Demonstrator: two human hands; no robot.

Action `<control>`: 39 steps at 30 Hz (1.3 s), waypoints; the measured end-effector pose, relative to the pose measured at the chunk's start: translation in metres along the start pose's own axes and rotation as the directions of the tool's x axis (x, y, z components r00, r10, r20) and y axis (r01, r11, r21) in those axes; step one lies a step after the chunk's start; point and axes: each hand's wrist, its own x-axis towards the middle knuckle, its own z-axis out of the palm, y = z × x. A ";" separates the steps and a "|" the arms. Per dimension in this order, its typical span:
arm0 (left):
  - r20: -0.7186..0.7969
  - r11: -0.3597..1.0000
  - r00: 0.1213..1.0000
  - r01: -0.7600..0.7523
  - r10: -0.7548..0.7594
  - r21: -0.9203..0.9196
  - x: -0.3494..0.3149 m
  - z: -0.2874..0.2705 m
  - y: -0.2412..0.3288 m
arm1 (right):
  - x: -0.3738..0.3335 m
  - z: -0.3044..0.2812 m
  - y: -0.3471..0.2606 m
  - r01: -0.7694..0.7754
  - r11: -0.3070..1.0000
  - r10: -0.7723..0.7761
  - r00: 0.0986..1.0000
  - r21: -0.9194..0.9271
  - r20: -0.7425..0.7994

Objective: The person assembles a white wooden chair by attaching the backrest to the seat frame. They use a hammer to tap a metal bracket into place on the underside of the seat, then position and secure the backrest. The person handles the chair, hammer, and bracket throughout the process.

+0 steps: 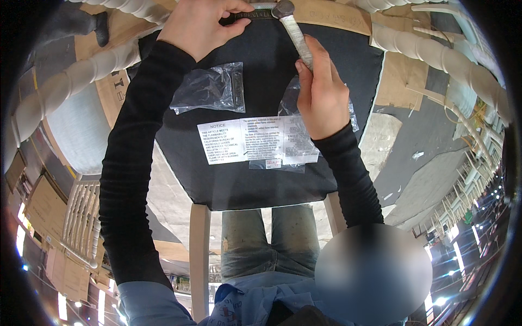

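An upside-down chair seat, its underside covered in black cloth [255, 185], lies before me. At its far edge, my left hand [204, 27] has thumb and forefinger closed at the left end of a dark strip [261, 14] with raised lettering, beside the wooden rail [331, 17]. My right hand [324, 95] grips a hammer [296, 41] by its pale wrapped handle. The hammer's metal head is over the strip's right end; whether they touch, I cannot tell. A white printed label [258, 140] sits on the cloth under my right wrist.
Clear plastic bags lie on the cloth, one [209, 89] below my left hand. Turned pale legs rise at the left [70, 81] and right [435, 51]. Cardboard [399, 87] spreads beyond the seat. A spindled chair back [81, 220] stands at left, and many chair frames line the right.
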 end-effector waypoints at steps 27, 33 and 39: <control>0.053 0.999 0.998 0.021 -0.023 0.048 0.004 -0.007 0.011 | 0.063 -0.040 0.056 0.278 0.941 -0.285 0.958 -0.192 -0.010; 0.015 0.996 1.000 0.001 -0.002 0.091 -0.002 -0.002 0.004 | -0.029 -0.058 0.029 0.006 1.000 -0.003 0.981 -0.015 0.191; 0.011 0.995 0.997 0.071 -0.072 0.066 -0.004 -0.001 0.005 | -0.032 -0.057 -0.004 -0.091 0.963 0.092 0.996 0.256 0.007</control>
